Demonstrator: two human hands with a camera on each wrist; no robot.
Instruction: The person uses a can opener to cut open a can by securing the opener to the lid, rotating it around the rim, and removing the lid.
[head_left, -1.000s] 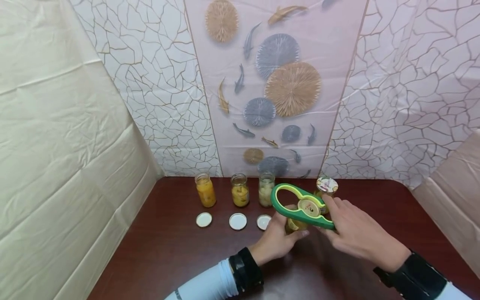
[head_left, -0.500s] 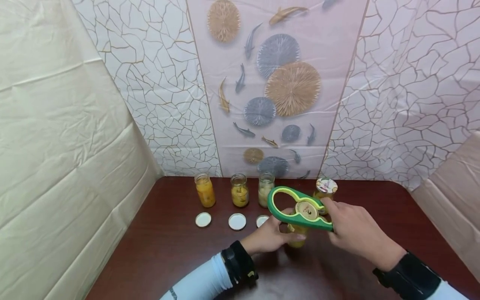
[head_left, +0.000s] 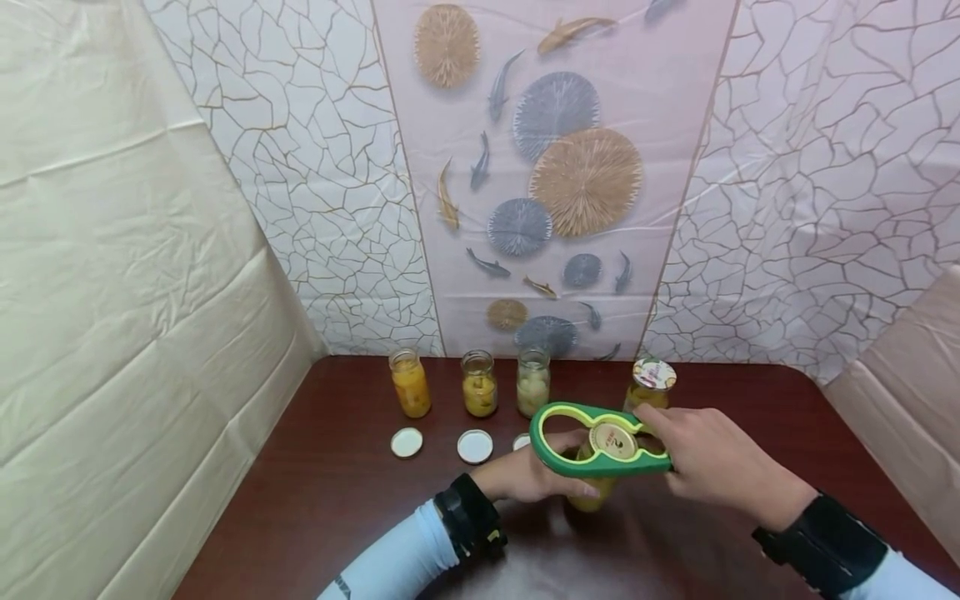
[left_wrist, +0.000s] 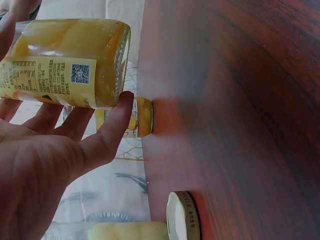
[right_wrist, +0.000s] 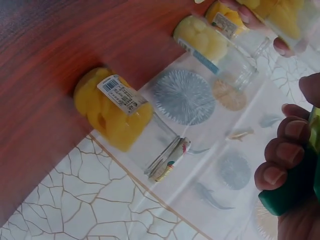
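Note:
My left hand [head_left: 528, 479] holds a glass jar of yellow fruit [left_wrist: 65, 45] above the table, fingers wrapped around its body. A gold lid [head_left: 611, 442] tops that jar. Around the lid sits a green jar opener [head_left: 630, 468] with a lime inner edge and several round openings. My right hand [head_left: 723, 458] grips the opener's handle end. In the right wrist view, its curled fingers [right_wrist: 287, 152] show against the green handle. Just beyond my right hand, a lidded jar of yellow fruit [right_wrist: 112, 115] stands on the table.
Along the back stand three lidless jars: orange contents [head_left: 411, 387], yellow chunks [head_left: 480, 393] and pale fruit [head_left: 532, 392]. Before them lie white-sided lids [head_left: 407, 442], [head_left: 475, 447]; a third lid [head_left: 521, 442] is partly hidden by my left hand. A patterned cloth [head_left: 525, 283] hangs behind the table.
The jar, opener and left hand have moved lower in view, towards me and slightly left. The opener has swung to lie more level across the lid. My right hand keeps its grip.

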